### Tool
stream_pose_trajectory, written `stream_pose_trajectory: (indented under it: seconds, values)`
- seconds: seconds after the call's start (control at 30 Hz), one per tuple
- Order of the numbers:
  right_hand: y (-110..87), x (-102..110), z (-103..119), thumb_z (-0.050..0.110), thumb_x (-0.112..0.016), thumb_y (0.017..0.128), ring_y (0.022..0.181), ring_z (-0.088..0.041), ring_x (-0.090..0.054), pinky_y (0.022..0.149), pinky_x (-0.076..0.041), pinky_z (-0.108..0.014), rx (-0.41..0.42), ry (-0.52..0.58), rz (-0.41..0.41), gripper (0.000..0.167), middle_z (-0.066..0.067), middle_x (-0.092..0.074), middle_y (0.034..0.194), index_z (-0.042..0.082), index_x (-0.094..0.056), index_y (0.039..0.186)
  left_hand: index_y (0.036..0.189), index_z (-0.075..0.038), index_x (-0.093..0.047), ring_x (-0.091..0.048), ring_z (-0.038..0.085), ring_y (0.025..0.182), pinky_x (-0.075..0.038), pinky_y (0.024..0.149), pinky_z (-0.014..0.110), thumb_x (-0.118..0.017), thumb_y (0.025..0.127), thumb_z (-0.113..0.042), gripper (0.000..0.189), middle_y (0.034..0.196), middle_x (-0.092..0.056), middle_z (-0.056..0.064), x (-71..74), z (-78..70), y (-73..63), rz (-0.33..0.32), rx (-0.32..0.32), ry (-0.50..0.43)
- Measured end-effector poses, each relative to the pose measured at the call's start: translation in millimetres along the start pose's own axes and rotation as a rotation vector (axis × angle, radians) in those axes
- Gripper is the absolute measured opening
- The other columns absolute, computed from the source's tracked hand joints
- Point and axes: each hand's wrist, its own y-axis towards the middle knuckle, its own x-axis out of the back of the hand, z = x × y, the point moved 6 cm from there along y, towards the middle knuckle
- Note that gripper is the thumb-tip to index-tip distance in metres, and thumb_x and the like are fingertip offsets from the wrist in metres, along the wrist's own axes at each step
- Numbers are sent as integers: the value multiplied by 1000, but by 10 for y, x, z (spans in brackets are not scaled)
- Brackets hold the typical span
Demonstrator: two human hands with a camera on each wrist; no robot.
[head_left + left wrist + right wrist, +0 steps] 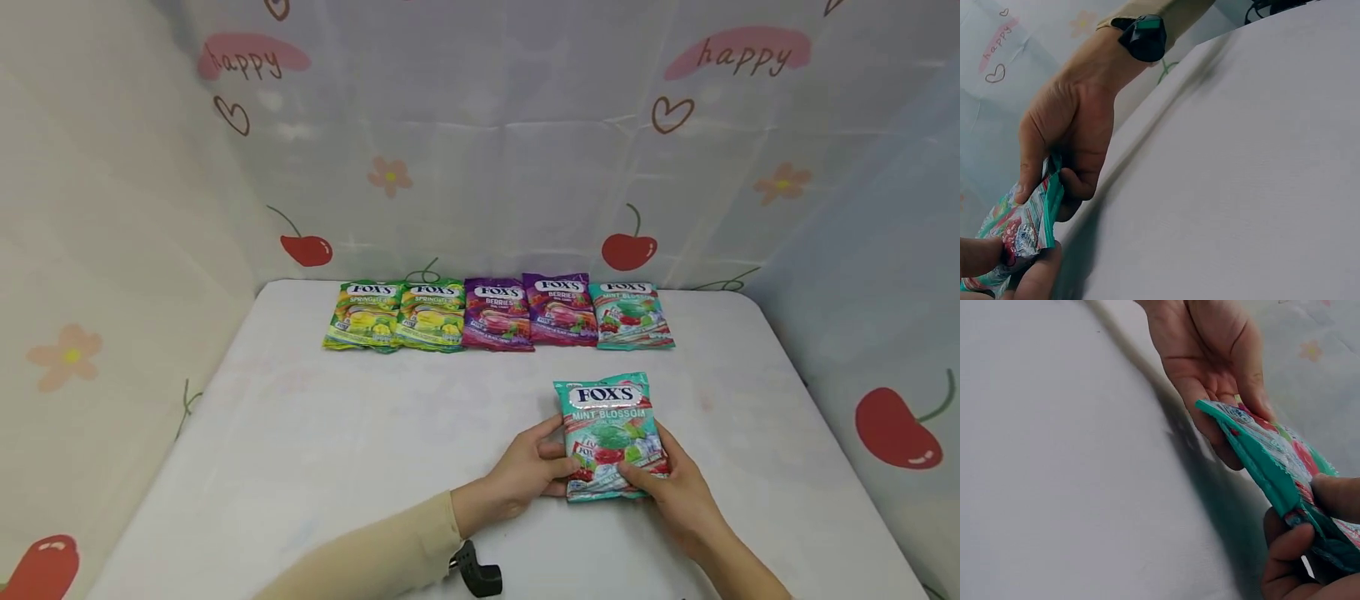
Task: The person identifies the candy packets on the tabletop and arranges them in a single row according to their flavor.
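Note:
A teal Fox's Mint Blossom candy bag (611, 425) is held up between both hands, its printed front facing the head camera. My left hand (525, 467) grips its left edge, thumb on the front and fingers behind. On the lower right, my right hand (678, 496) pinches it the same way, thumb across the front. In the left wrist view, the bag (1038, 215) tilts between the left hand (1075, 128) and the other hand's fingers. The right wrist view shows the bag's (1266, 475) teal bottom seam, raised over its shadow on the white surface.
Along the table's back edge lies a row of candy bags: two green Springtea (363, 317), two purple Berries (497, 315), and one teal Mint Blossom (632, 317). A black device (477, 571) is by the left sleeve. Printed curtains (480, 192) surround the white table (337, 442).

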Motion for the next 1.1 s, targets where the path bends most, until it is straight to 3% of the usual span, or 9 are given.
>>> stream_pose_trajectory:
  seconds: [0.17, 0.27, 0.37, 0.43, 0.6, 0.8, 0.97, 1.1]
  values:
    - [123, 42, 21, 37, -72, 98, 108, 11, -56, 91, -52, -8, -39, 76, -70, 92, -11, -41, 160, 9, -16, 166, 161, -20, -37, -74, 22, 105, -65, 78, 39, -66, 99, -2, 72, 123, -74, 9, 23, -55, 208, -55, -20, 18]
    - [182, 73, 46, 35, -70, 99, 108, 7, -61, 94, -55, -14, -36, 226, -77, 86, 1, -54, 146, 11, -20, 165, 161, -21, -38, -74, 21, 104, -65, 76, 37, -67, 99, -3, 71, 122, -74, 8, 12, -101, 329, -76, -23, 23]
    - [230, 106, 93, 31, -69, 101, 111, 2, -64, 94, -58, -22, -6, 399, -42, 83, 16, -60, 129, 16, -19, 165, 160, -23, -39, -75, 21, 103, -65, 77, 38, -68, 98, -4, 71, 121, -75, 7, -20, -149, 439, -88, -15, 6]
    - [260, 132, 130, 27, -67, 102, 111, 0, -66, 93, -60, -26, 25, 468, -12, 80, 20, -65, 122, 18, -19, 165, 160, -23, -40, -75, 21, 103, -65, 77, 38, -68, 98, -5, 70, 120, -75, 7, -45, -177, 510, -90, -12, 1]
    - [349, 245, 204, 16, -67, 101, 106, -4, -71, 89, -62, -30, 88, 541, 5, 76, 17, -70, 117, 18, -23, 162, 157, -25, -45, -75, 23, 103, -65, 80, 39, -68, 98, -5, 67, 121, -75, 9, -111, -259, 707, -82, -35, -37]
    - [498, 447, 262, 13, -70, 99, 101, -4, -72, 86, -62, -27, 106, 589, -26, 78, 16, -71, 114, 19, -24, 162, 153, -28, -52, -76, 21, 97, -65, 77, 37, -70, 97, -7, 62, 115, -77, 8, -190, -363, 952, -100, -66, -27]
    - [658, 659, 296, 8, -69, 98, 99, -6, -73, 84, -63, -29, 128, 652, -16, 81, 13, -73, 113, 20, -23, 163, 149, -30, -56, -75, 18, 91, -64, 72, 31, -72, 96, -11, 58, 110, -77, 4, -297, -429, 1165, -129, -45, -21]
    - [822, 830, 339, 5, -69, 97, 99, -8, -74, 82, -64, -30, 154, 691, -1, 82, 11, -72, 114, 21, -23, 163, 147, -28, -58, -74, 17, 94, -64, 77, 34, -72, 97, -12, 54, 110, -77, 4, -384, -493, 1342, -153, -17, -32]
